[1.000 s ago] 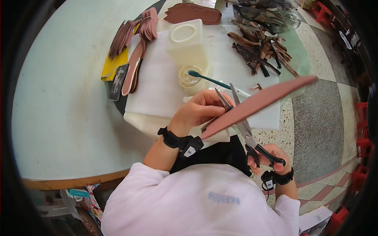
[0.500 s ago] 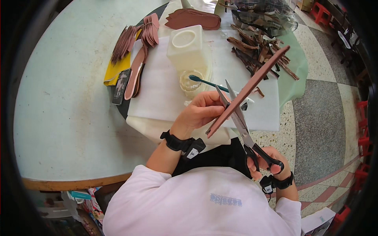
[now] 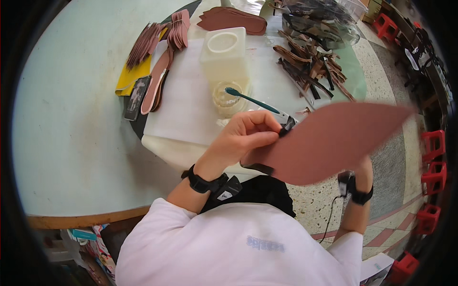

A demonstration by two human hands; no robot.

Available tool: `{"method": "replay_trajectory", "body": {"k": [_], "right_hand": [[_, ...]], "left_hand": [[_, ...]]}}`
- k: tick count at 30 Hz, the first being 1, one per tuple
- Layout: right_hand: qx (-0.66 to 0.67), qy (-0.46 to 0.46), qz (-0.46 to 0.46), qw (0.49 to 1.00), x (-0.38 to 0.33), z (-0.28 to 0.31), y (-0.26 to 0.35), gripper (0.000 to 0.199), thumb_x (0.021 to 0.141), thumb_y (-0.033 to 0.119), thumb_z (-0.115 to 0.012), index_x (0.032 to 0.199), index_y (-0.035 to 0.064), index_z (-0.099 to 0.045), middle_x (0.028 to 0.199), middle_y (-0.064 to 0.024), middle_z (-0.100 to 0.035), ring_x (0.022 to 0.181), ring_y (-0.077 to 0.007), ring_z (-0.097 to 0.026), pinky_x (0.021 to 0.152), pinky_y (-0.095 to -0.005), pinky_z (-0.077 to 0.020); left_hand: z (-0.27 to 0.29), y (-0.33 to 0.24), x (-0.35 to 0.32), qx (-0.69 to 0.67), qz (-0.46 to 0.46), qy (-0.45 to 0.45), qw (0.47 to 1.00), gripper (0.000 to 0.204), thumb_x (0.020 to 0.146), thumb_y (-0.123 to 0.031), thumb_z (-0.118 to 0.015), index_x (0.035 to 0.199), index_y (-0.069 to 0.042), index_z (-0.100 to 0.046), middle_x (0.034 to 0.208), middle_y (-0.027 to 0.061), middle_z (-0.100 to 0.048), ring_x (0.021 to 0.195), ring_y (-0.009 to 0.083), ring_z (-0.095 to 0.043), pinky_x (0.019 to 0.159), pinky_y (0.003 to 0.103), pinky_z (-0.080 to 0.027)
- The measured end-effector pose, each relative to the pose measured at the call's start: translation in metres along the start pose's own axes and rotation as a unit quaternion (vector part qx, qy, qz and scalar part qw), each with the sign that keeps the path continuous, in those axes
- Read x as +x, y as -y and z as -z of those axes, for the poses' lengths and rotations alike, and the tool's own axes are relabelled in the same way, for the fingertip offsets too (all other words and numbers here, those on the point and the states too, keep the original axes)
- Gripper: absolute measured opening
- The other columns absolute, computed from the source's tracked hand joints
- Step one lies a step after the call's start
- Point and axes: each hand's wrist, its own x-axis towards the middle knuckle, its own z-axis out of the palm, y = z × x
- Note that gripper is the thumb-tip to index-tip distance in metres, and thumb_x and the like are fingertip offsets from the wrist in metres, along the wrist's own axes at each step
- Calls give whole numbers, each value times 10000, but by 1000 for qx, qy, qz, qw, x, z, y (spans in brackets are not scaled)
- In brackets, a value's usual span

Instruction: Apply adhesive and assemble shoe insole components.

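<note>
A reddish-brown shoe insole is held up before me, its broad face toward me and its far tip blurred. My left hand pinches it at the near left edge between thumb and fingers, where a black strip shows. Behind the insole is my right hand; its fingers are hidden, and no scissors show. Beyond my left hand stands a translucent white container, with a small round pot in front of it. A teal toothbrush rests across the pot.
Bundled insoles and a yellow cloth lie at left near a phone. More insoles are stacked at the back. Leather scraps heap at the back right. Red stools stand on the floor.
The insole has turned from edge-on to show its broad face. The scissors in my right hand have gone out of sight, and that hand has moved up and right behind the insole.
</note>
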Motion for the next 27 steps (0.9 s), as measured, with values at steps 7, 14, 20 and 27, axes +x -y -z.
{"method": "replay_trajectory", "body": {"k": [7, 14, 20, 27], "right_hand": [[-261, 12, 107, 959, 68, 12, -25, 381, 699, -48, -627, 1068, -85, -540, 1059, -174, -538, 931, -338, -542, 789, -389, -437], [198, 58, 74, 976, 37, -7, 46, 439, 721, -32, -590, 1157, -6, -553, 1250, -104, -500, 767, -160, -567, 663, -257, -442], [144, 249, 89, 954, 62, -20, 33, 308, 722, 51, -643, 1023, -10, -636, 961, -61, -609, 727, -91, -538, 645, -210, -412], [43, -213, 186, 958, 113, 4, 39, 330, 793, -38, -587, 1119, 15, -595, 1022, -41, -613, 730, -66, -544, 678, -206, -466]], "left_hand": [[-17, 0, -3, 361, -106, -110, 920, 118, 798, 71, -593, 909, 40, -617, 775, 31, -588, 710, 75, -532, 620, 202, -431], [-11, 7, 1, 381, -222, -47, 896, 166, 751, 97, -607, 884, 3, -638, 739, 65, -586, 650, 133, -537, 568, 234, -417], [-11, 4, 0, 323, -171, -55, 929, 208, 775, 101, -590, 959, 9, -617, 728, 41, -569, 652, 103, -511, 579, 216, -404], [6, 4, -15, 274, -57, -173, 944, 234, 845, 62, -551, 1072, 33, -600, 787, 23, -591, 706, 56, -517, 639, 185, -424]]}}
